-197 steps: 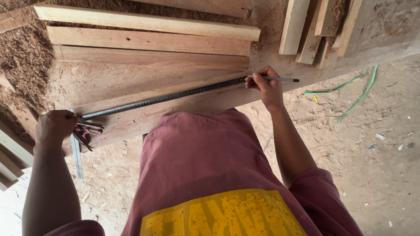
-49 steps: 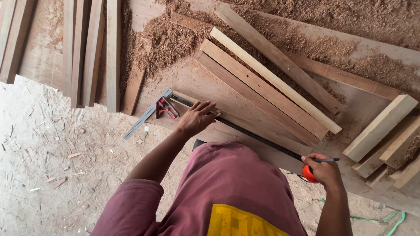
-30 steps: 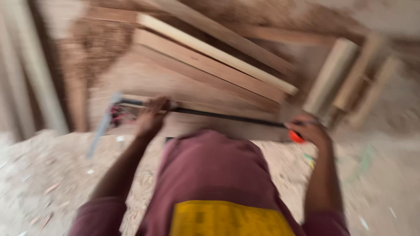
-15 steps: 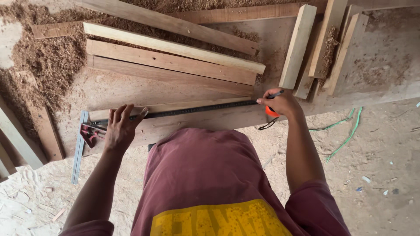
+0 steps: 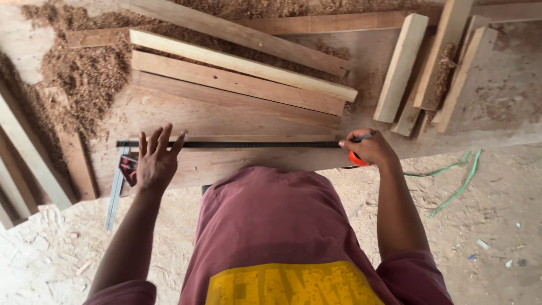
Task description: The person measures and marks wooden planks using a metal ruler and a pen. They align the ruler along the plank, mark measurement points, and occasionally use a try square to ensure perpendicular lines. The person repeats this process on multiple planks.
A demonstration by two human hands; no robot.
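A broad wooden workbench (image 5: pixel 508 121) fills the upper two thirds of the frame, with loose sawdust (image 5: pixel 79 73) heaped at the upper left. Long planks (image 5: pixel 237 79) lie stacked across the upper middle, slanting down to the right, and shorter wood blocks (image 5: pixel 401 68) lean at the upper right. Along the bench's near edge lies a wide board (image 5: pixel 254 161), and across it, from left of centre to right of centre, runs a thin dark tape measure blade (image 5: pixel 237 144). The left hand (image 5: pixel 155 161) rests flat with fingers spread on the blade's left end, beside a metal try square (image 5: pixel 117 186) at lower left. The right hand (image 5: pixel 370 149) is closed round an orange tape measure case (image 5: pixel 355 159) and pinches a pencil (image 5: pixel 364 136) against the board
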